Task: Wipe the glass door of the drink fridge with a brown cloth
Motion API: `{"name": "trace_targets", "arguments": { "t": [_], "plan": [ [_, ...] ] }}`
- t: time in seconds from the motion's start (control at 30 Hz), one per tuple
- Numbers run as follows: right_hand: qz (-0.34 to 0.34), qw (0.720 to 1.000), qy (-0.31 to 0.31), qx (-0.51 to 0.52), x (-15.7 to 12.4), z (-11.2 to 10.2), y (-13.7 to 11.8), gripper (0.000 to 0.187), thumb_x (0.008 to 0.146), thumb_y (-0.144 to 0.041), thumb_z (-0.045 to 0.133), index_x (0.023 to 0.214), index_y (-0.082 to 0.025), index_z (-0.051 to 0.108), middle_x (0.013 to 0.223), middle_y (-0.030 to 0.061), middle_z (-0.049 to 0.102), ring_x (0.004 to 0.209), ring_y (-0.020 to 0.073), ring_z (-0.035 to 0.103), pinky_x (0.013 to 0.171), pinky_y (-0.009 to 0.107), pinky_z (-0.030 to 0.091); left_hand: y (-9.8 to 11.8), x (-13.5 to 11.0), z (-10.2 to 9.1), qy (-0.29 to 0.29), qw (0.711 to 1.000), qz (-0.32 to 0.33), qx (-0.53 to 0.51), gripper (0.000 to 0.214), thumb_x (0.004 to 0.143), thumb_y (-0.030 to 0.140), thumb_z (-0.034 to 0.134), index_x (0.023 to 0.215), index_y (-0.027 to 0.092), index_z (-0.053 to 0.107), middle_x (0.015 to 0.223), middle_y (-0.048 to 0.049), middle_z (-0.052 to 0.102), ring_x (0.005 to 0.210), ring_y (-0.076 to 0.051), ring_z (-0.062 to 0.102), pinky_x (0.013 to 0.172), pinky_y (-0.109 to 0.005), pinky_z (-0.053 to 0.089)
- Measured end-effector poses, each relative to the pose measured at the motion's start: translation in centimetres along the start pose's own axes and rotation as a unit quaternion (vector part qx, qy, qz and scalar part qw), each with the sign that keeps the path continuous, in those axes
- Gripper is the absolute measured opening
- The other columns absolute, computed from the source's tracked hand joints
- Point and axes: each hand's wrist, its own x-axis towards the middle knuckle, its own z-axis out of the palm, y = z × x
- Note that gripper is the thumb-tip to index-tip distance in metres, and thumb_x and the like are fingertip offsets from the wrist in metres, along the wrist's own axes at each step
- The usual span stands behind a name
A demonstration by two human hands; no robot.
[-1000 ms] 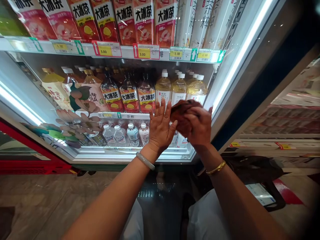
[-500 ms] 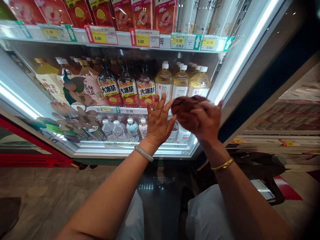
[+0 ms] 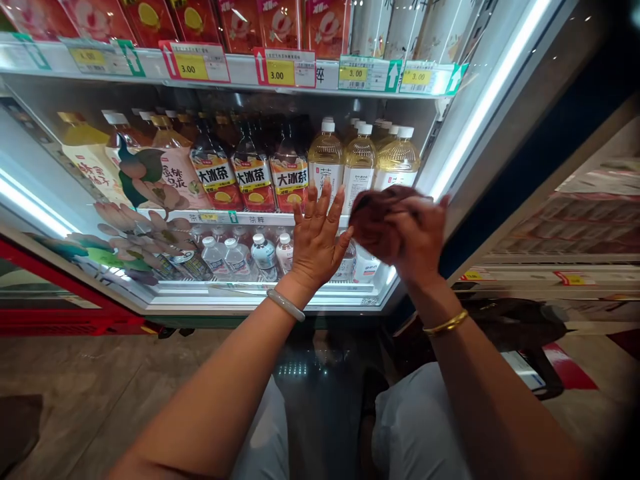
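My left hand (image 3: 319, 243) has its fingers spread in front of the glass door of a lit drinks cooler (image 3: 235, 303), palm toward the glass; whether it touches cannot be made out. A pale bangle (image 3: 285, 305) circles that wrist. In my right hand (image 3: 423, 237) a crumpled dark reddish-brown cloth (image 3: 377, 217) is gripped, a little blurred, at the right part of the door. A gold bracelet (image 3: 447, 324) is on the right wrist. Behind the hands stand bottles of pale yellow tea (image 3: 359, 163), partly covered by the cloth and fingers.
Dark iced tea bottles (image 3: 250, 175) stand left of the pale ones, with small water bottles (image 3: 237, 257) below. Price tags (image 3: 283, 69) line the upper shelf edge. A flower decal (image 3: 145, 227) covers the door's left part. A black bag-like object (image 3: 515, 327) lies at right.
The cloth in my right hand has shifted slightly right. My left hand stays spread in nearly the same place. The view has tilted a little.
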Motion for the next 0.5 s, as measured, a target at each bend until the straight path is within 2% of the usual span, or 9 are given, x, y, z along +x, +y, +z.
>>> {"name": "trace_targets", "arguments": {
  "t": [0.07, 0.13, 0.2, 0.33, 0.4, 0.5],
  "plan": [
    [0.039, 0.996, 0.079, -0.032, 1.0, -0.6, 1.1, 0.014, 0.096, -0.037, 0.066, 0.099, -0.025, 0.072, 0.116, 0.0057, 0.064, 0.118, 0.0264, 0.061, 0.125, 0.065, 0.029, 0.0, -0.1, 0.1, -0.003, 1.0, -0.001, -0.001, 0.067, 0.107, 0.047, 0.036, 0.167, 0.022, 0.021, 0.173, -0.0117, 0.021, 0.164, -0.024, 0.0, 0.132, -0.051, -0.007],
    [0.054, 0.992, 0.104, -0.053, 1.1, -0.4, 1.0, 0.018, 0.095, -0.039, 0.067, 0.104, -0.025, 0.072, 0.123, 0.0075, 0.061, 0.122, 0.0283, 0.058, 0.125, 0.066, 0.027, 0.0, -0.2, 0.1, -0.008, 1.0, -0.007, -0.008, 0.067, 0.107, 0.047, 0.035, 0.167, 0.022, 0.021, 0.174, -0.0108, 0.02, 0.164, -0.024, -0.002, 0.132, -0.052, -0.008],
    [0.037, 0.997, 0.063, -0.034, 0.2, 0.6, -0.3, 0.014, 0.097, -0.035, 0.063, 0.106, -0.026, 0.071, 0.125, 0.0064, 0.062, 0.125, 0.0266, 0.057, 0.127, 0.061, 0.029, 0.0, -0.3, 0.2, -0.01, 1.0, -0.01, -0.013, 0.067, 0.107, 0.048, 0.035, 0.167, 0.022, 0.021, 0.174, -0.0106, 0.02, 0.164, -0.025, -0.002, 0.132, -0.052, -0.009],
    [-0.076, 0.996, -0.048, 0.0, -2.2, 2.6, -2.9, 0.012, 0.1, -0.025, 0.06, 0.102, -0.03, 0.071, 0.125, 0.0012, 0.068, 0.125, 0.0217, 0.058, 0.131, 0.053, 0.028, -0.2, -0.5, 0.1, -0.016, 1.0, -0.004, -0.014, 0.069, 0.106, 0.05, 0.037, 0.167, 0.021, 0.02, 0.174, -0.0115, 0.019, 0.164, -0.026, 0.002, 0.132, -0.051, -0.008],
    [-0.093, 0.994, -0.05, 0.001, -2.2, 2.4, -2.5, 0.012, 0.1, -0.025, 0.06, 0.101, -0.03, 0.071, 0.123, 0.0001, 0.069, 0.122, 0.0206, 0.06, 0.132, 0.055, 0.023, -0.3, -0.6, 0.0, -0.012, 1.0, 0.001, -0.009, 0.068, 0.106, 0.048, 0.038, 0.167, 0.021, 0.021, 0.174, -0.0118, 0.018, 0.164, -0.026, 0.004, 0.132, -0.051, -0.006],
    [-0.02, 1.0, 0.015, 0.003, -0.4, 1.1, -0.1, 0.011, 0.101, -0.029, 0.059, 0.1, -0.028, 0.071, 0.117, 0.0013, 0.067, 0.119, 0.0206, 0.062, 0.13, 0.06, 0.024, -0.4, -0.8, -0.2, -0.009, 1.0, 0.01, -0.002, 0.068, 0.107, 0.047, 0.038, 0.167, 0.021, 0.02, 0.173, -0.0119, 0.019, 0.163, -0.025, 0.006, 0.133, -0.048, -0.003]
  ]
}}
